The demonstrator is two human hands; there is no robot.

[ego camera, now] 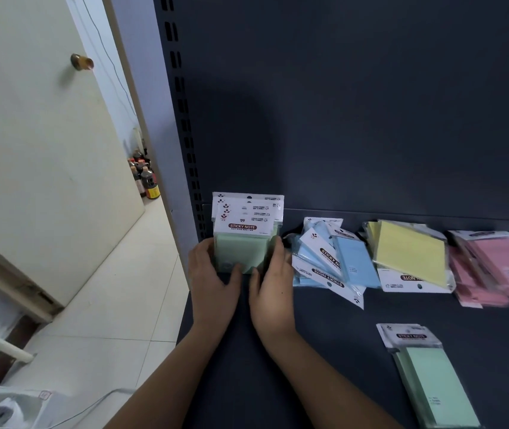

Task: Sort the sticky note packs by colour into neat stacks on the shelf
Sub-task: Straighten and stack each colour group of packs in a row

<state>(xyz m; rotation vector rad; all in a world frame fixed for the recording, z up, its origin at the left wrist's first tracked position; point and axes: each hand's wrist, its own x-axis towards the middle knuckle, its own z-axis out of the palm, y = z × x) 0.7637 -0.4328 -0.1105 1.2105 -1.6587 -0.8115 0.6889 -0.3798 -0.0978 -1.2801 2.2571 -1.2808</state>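
- I have both hands on the green stack (243, 243), at the far left of the shelf (324, 351), close to the slotted upright (185, 119).
- Left hand (213, 274) cups the stack's left side, fingers curled round it, thumb on the near edge.
- Right hand (273, 283) mirrors that on the right side. Both hands are half-closed and hold nothing but the stack.
- Step in hand, I'd say: squaring up the stack.
- To do it well I'd press both sides evenly and nudge the near edges flush with the thumbs. I'd also line up the white header cards, which sit stepped toward the far side.
- Go easy on the squeeze. The packs are in glossy clear sleeves and are likely to slide on each other, so a hard pinch could pop one out.
- Loose green pack (432, 376) lies flat at near right, well apart from the stack. My guess is it goes on top next.
- Blue pile (333, 258) is just right of my right hand, fanned and messy, headers pointing all ways. It needs tidying.
- Yellow pile (411, 252) is right of the blue, roughly flat, header toward the near side.
- Pink pile (494, 264) is furthest right, blurred, and looks loosely spread.
- The packs are flat rectangular blocks of pastel paper, each with a white card header and a red "STICKY NOTE" label.
- The shelf is smooth, matte and dark.
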